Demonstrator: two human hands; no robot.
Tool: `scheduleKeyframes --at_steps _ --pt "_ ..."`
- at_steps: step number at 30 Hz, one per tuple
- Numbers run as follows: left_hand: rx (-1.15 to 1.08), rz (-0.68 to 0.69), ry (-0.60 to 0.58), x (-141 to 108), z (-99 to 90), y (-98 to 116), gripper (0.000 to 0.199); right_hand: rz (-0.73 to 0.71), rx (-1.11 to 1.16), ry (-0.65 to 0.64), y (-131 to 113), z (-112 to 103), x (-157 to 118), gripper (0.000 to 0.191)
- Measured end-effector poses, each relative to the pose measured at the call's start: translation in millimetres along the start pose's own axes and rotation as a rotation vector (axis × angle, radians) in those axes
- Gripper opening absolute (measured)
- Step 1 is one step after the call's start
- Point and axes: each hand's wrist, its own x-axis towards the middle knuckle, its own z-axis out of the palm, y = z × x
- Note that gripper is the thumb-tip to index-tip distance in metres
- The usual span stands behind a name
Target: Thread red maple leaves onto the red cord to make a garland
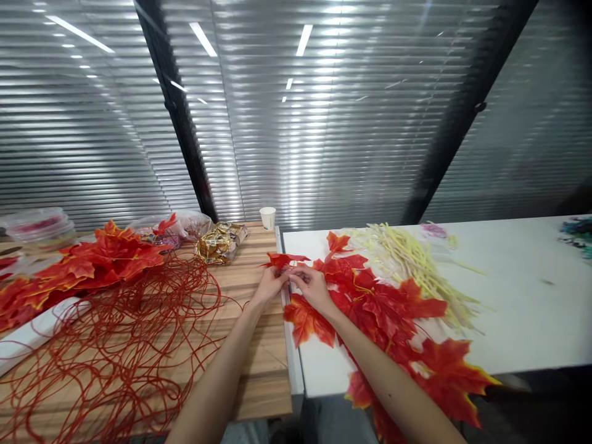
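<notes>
Slatted blinds (296, 154) fill the background behind both tables. The white table (522, 302) and the wood-grained table (263, 376) meet along a pale seam, the white one on the right. A loose tangle of red cord (134, 327) spreads from the wood-grained table's near edge back towards its middle. On the white table, a cluster of red maple leaves (383, 302) lies along the left edge and spills over the near edge. A second heap of leaves (115, 256) sits at the wood-grained table's far left. Yellow strips (407, 265) fan out from the white table's far edge, just beside the cluster.

The left hand (272, 283) and right hand (311, 287) meet over the seam, each with its fingers drawn together; what lies between the fingertips is too small to tell. A single red leaf (281, 259) is right at those fingertips, towards the far edge. A crumpled gold packet (217, 243) stands near the wood-grained table's far edge, and a paper cup (267, 218) occupies its far right corner.
</notes>
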Motion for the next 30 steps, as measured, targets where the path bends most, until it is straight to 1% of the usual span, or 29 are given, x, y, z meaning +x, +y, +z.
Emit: scheduleKeyframes --at_steps 4,7,10,15,18,20,23,25,27,30 --pt "0.047 -0.003 0.021 -1.2 0.0 2.2 0.020 0.009 -0.034 0.022 3.6 0.0 0.4 0.013" --pt "0.060 0.051 0.040 -2.0 1.1 3.9 0.017 0.034 -0.054 0.043 5.8 0.4 0.7 0.014" --pt "0.051 0.083 0.036 -2.0 2.5 4.4 0.016 0.011 -0.016 0.022 5.1 0.1 1.4 0.013" --pt "0.060 0.036 0.064 -2.5 3.0 6.2 0.018 -0.010 0.011 -0.018 3.5 -1.4 2.2 0.013" --pt "0.013 0.036 0.069 -4.0 3.4 9.9 0.021 -0.015 -0.017 -0.026 4.6 -1.9 1.7 0.013" --pt "-0.012 0.029 0.076 -5.5 3.4 12.6 0.020 -0.004 -0.043 -0.017 5.5 -2.0 1.1 0.012" --pt "-0.013 0.020 0.094 -8.4 2.0 14.9 0.013 0.015 -0.087 0.031 5.2 -2.4 0.1 0.012" --pt "-0.056 0.044 0.064 -10.0 0.5 15.1 0.008 -0.009 -0.105 0.060 3.0 -3.3 0.0 0.013" --pt "-0.127 0.064 0.015 -10.6 -0.8 14.9 0.007 -0.056 -0.099 0.060 -0.4 -4.4 0.2 0.017" --pt "-0.212 0.019 -0.012 -9.1 -1.9 14.4 0.007 -0.094 -0.093 0.056 -5.7 -5.5 0.5 0.019"
